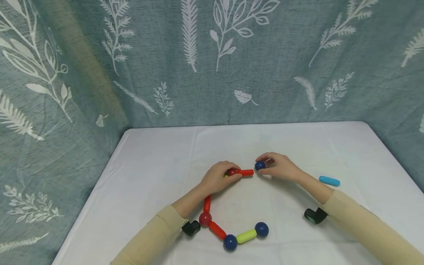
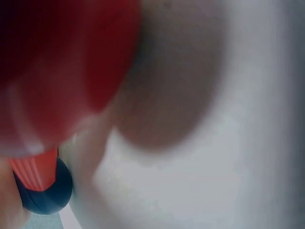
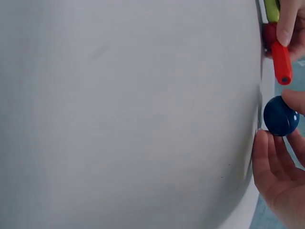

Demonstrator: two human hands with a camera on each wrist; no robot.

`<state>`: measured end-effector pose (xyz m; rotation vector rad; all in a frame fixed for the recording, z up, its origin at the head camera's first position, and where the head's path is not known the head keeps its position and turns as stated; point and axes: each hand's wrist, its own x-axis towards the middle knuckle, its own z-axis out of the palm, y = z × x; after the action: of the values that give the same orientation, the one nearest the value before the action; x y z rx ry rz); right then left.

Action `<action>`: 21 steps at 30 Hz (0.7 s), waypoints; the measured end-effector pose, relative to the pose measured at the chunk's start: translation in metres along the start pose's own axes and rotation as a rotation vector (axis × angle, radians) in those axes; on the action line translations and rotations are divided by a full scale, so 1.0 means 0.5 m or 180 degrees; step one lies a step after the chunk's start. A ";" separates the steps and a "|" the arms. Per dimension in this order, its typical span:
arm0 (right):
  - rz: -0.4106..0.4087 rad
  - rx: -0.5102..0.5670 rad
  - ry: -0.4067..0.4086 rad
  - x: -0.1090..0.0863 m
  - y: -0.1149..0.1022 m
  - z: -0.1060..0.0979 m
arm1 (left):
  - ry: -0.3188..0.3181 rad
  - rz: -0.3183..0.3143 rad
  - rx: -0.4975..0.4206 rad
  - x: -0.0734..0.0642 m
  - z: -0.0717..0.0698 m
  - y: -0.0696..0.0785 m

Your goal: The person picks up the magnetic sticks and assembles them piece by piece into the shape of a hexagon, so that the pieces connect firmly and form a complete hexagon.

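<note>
My left hand [image 1: 218, 179] grips a dark red ball [image 1: 233, 172] where a red magnetic rod [image 1: 246, 172] joins it. In the right wrist view a yellow-green rod [image 3: 272, 10] meets that ball on its other side. My right hand [image 1: 281, 168] pinches a dark blue ball [image 1: 260, 166] between thumb and fingers. A small gap separates this ball from the red rod's free end. Below my left forearm the chain shows another red rod [image 1: 207, 203] and a red ball [image 1: 205, 219]. Close up in the left wrist view, a blue ball [image 2: 47, 193] sits beyond the rod, hidden from the head view.
From the near red ball, a red rod [image 1: 217, 230], a blue ball [image 1: 230, 243], a yellow-green rod [image 1: 246, 236] and another blue ball [image 1: 261, 229] curve along the front. One light blue rod [image 1: 329, 180] lies loose at right on the white-covered table [image 1: 159, 158]. Patterned curtains hang behind.
</note>
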<state>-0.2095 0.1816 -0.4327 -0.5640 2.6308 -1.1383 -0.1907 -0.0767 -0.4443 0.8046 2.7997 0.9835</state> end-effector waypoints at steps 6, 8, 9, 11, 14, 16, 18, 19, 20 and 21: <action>-0.0242 0.0068 -0.0023 -0.028 0.002 0.009 | 0.0017 0.0009 0.0012 -0.001 0.000 0.002; -0.0316 0.0093 -0.0027 -0.031 0.002 0.012 | 0.0014 0.0014 0.0014 0.000 0.001 0.004; -0.0344 0.0100 -0.0029 -0.032 0.002 0.012 | 0.0013 0.0016 0.0017 0.000 0.001 0.005; -0.0367 0.0095 -0.0026 -0.032 0.002 0.014 | 0.0007 0.0014 0.0037 0.001 0.001 0.007; -0.0353 0.0081 -0.0012 -0.031 0.003 0.016 | -0.0045 0.0020 0.0164 0.004 -0.002 0.011; -0.0335 0.0082 -0.0005 -0.029 0.003 0.017 | -0.0132 0.0063 0.0399 0.008 -0.008 0.016; -0.0316 0.0089 -0.0005 -0.027 0.002 0.018 | -0.0252 0.0145 0.0667 0.015 -0.018 0.026; -0.0310 0.0087 -0.0007 -0.027 0.002 0.019 | -0.0326 0.0198 0.0795 0.020 -0.024 0.033; -0.0321 0.0080 -0.0011 -0.027 0.002 0.019 | -0.0418 0.0266 0.0899 0.027 -0.029 0.040; -0.0316 0.0079 -0.0012 -0.027 0.002 0.019 | -0.0519 0.0342 0.0973 0.034 -0.034 0.048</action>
<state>-0.1943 0.1819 -0.4395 -0.6982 2.6077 -1.1950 -0.1983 -0.0618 -0.4147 1.0261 2.8234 0.4774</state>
